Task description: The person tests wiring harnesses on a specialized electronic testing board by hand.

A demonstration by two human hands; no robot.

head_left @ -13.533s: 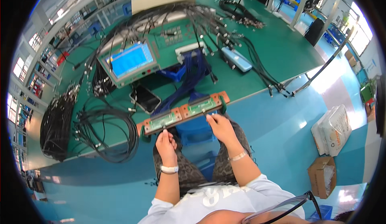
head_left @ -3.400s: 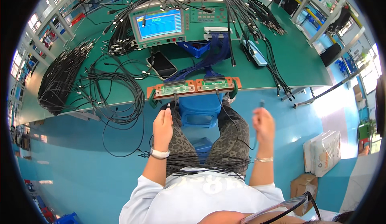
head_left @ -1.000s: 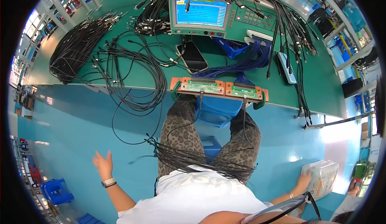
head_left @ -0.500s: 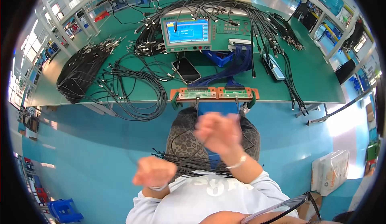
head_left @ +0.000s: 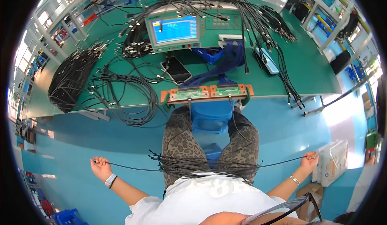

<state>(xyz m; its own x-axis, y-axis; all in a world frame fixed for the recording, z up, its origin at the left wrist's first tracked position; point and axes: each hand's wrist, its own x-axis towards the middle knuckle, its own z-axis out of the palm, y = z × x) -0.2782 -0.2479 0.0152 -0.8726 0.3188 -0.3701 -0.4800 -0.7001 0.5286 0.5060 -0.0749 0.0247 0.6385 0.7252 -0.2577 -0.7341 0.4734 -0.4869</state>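
With the bench [head_left: 266, 83] at twelve, our left hand [head_left: 100, 167] at eight and right hand [head_left: 309, 160] at four pinch cable [head_left: 135, 169], presumably for tautness.

The left forearm [head_left: 127, 190] and right forearm [head_left: 288, 187] spread outward from the torso [head_left: 213, 204], elbows low. The left grip [head_left: 101, 167] is curled closed; the right grip [head_left: 309, 161], well apart on the opposite side, is likewise curled closed.

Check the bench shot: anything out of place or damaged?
Nothing looks spilled or visibly damaged. Untidy, though: the coiled black cables sag past the table's front edge, left of the orange fixture, and a dark connector dangles in front of the instrument's lit screen.
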